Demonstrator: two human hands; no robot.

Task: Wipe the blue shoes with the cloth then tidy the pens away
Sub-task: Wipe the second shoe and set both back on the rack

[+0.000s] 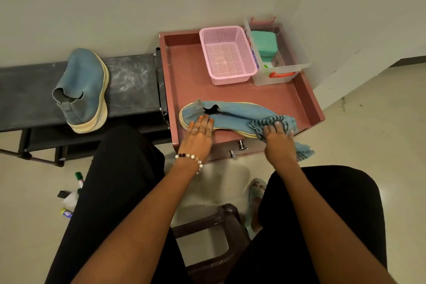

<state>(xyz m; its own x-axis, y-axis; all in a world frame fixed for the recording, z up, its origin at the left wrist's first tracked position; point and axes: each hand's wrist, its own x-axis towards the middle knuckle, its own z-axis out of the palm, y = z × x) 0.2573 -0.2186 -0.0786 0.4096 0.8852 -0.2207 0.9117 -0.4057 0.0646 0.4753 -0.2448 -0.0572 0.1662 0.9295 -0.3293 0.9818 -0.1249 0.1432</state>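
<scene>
— Well, any writing to read?
— Only a blue printed strip on the side of the clear plastic box (280,71), too small to make out. Same for the label on the small yellow-capped item on the floor (65,213).
— And the shoes?
— Blue fabric, cream soles, a bit scuffed. One shoe (227,116) lying on its side near the front edge of the reddish-brown cabinet top (191,76); the other shoe (84,90) well apart, resting on the dusty black bench (131,85) to the left.
— Hands?
— Left hand (199,134) flat on the heel end, fingers straight, pressing down. Right hand (279,137) pressing the blue striped cloth (276,123) onto the toe end; fingers on the cloth, whether curled round it cannot be told. Cloth tail hanging over the cabinet's front.
— Pens?
— Scattered on the floor at left: a green-capped marker (79,178) among them, partly hidden behind a black trouser leg.
— Surroundings?
— Pink mesh basket (227,55) beside the clear box holding a green sponge (264,45). Pale tiled floor (368,127), plain white walls, dark plastic stool (221,233) below.
</scene>
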